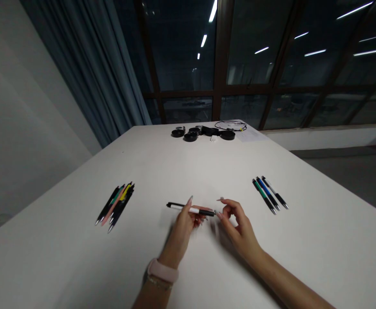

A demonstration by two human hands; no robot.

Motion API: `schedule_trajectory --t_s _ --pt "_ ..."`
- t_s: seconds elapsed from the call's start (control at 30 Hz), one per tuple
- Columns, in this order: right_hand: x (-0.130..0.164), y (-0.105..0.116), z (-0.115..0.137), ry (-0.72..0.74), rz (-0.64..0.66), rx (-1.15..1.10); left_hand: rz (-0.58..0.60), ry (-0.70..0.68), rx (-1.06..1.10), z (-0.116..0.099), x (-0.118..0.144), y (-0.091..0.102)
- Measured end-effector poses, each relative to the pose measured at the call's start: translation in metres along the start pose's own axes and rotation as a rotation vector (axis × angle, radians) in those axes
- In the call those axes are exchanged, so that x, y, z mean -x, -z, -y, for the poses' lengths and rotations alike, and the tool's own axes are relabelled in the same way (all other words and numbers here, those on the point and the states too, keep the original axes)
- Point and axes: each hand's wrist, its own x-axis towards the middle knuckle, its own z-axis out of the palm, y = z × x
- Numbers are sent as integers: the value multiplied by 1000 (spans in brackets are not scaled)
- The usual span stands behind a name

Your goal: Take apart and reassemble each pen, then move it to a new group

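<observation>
My left hand (185, 223) is closed around a white pen with a black grip (194, 210), pinching its barrel between thumb and fingers. The pen lies nearly level above the table, its black clicker end to the left and its grip end to the right. My right hand (236, 221) is beside the grip end, thumb and index finger apart. Its thumb tip is at the pen's end; whether it touches cannot be made out. On the right lie a green pen (264, 196), a blue pen (267, 192) and another white pen (275, 192), side by side.
On the left of the white table (188, 167) lies a bunch of several pens (115, 207) in black, green, pink and yellow. Black round objects (190, 136) and a coiled black cable (231, 125) sit at the far end, beside white paper (252, 135).
</observation>
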Motion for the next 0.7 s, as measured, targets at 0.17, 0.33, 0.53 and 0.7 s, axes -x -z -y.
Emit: schedule_trajectory --t_s 0.17,0.33,0.53,0.7 --pt "5 0 -3 39 4 -5 -64 -38 -107 3 2 -1" --pt "6 -1 -6 29 -3 -18 -76 -49 -196 5 7 -3" --pt "6 -4 -2 53 37 -16 -87 -84 -195 -2 10 -8" --pt "-2 4 0 -4 16 12 -147 -84 -140 -2 10 -6"
